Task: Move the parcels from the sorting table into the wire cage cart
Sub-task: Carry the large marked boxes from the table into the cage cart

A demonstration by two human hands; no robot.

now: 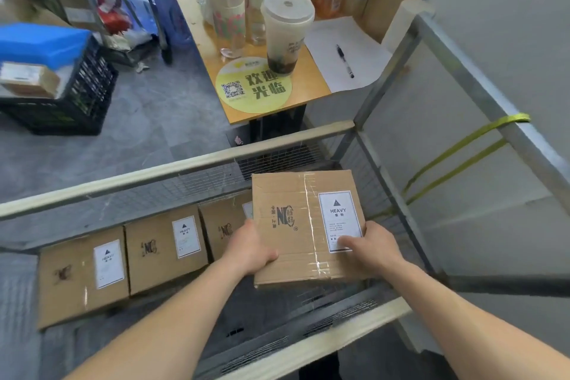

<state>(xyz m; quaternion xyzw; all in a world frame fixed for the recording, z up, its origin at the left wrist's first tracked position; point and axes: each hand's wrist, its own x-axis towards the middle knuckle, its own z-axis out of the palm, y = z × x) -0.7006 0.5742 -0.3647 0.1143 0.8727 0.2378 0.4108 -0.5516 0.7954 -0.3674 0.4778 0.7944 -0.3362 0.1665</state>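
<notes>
Because its label reads HEAVY, the left hand [251, 248] and right hand [371, 245] both grip the cardboard parcel [303, 225] above the wire cage cart [185, 168].

Wire cage cart [185, 167] with three parcels [163, 253] laid inside
The parcels are set flat in a row (labels up) on its floor, seemingly edge to edge.

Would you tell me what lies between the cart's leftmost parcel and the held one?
In the head view, two parcels: the middle parcel and a third parcel partly behind the held parcel.
</notes>
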